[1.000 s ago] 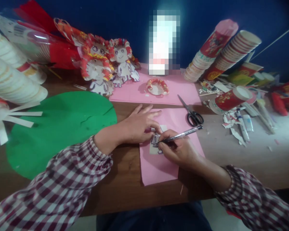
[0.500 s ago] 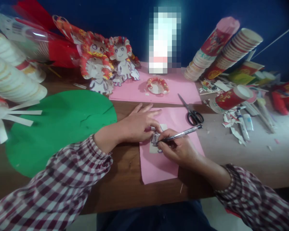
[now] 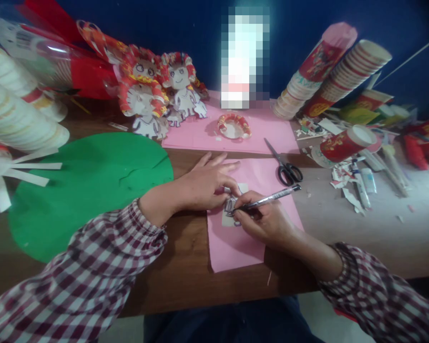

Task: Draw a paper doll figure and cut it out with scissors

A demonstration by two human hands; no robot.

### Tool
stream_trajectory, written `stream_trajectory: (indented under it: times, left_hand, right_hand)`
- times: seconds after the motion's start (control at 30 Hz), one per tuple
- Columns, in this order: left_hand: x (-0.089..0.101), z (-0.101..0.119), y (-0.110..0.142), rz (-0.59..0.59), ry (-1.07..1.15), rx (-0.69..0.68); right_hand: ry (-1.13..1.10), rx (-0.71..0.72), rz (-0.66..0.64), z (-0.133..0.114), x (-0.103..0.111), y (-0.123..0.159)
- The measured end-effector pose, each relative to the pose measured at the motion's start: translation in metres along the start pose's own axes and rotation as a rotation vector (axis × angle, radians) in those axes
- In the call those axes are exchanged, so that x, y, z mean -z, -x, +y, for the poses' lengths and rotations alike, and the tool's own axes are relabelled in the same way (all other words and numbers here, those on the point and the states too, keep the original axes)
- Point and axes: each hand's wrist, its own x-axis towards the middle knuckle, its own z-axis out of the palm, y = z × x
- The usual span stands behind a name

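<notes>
My right hand (image 3: 266,224) grips a dark pen (image 3: 268,198), its tip resting on a small pale paper cutout (image 3: 230,213). The cutout lies on a pink sheet (image 3: 236,243) near the table's front edge. My left hand (image 3: 207,183) lies over the top of the cutout, thumb and forefinger pinning it and the other fingers stretched flat towards the far side. Both sleeves are red-and-white checked.
Black-handled scissors (image 3: 286,169) lie right of my hands. A larger pink sheet (image 3: 200,133) behind carries a small paper ring (image 3: 234,126). A green paper circle (image 3: 86,186) lies at left, paper dolls (image 3: 157,100) behind it. Stacked paper cups (image 3: 329,71) and scraps crowd the right.
The hands and pen have stayed nearly still on the cutout; only the camera's view has drifted slightly.
</notes>
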Motion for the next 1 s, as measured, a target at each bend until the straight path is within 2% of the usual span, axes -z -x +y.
stream_trajectory:
  times: [0.63,0.9,1.0]
  left_hand:
    - [-0.0008,-0.0011,-0.0005,0.002,0.009,0.004]
    - [0.0023,0.0015,0.0009,-0.004,0.010,0.000]
    - [0.0033,0.0023,0.0008,-0.013,0.013,0.009]
  right_hand:
    - [-0.015,-0.011,-0.006,0.0009,-0.0016,0.0008]
    - [-0.210,-0.077,-0.027,-0.0045,0.0057,-0.0012]
    - [-0.187,-0.056,-0.014,-0.0047,0.0056,-0.0016]
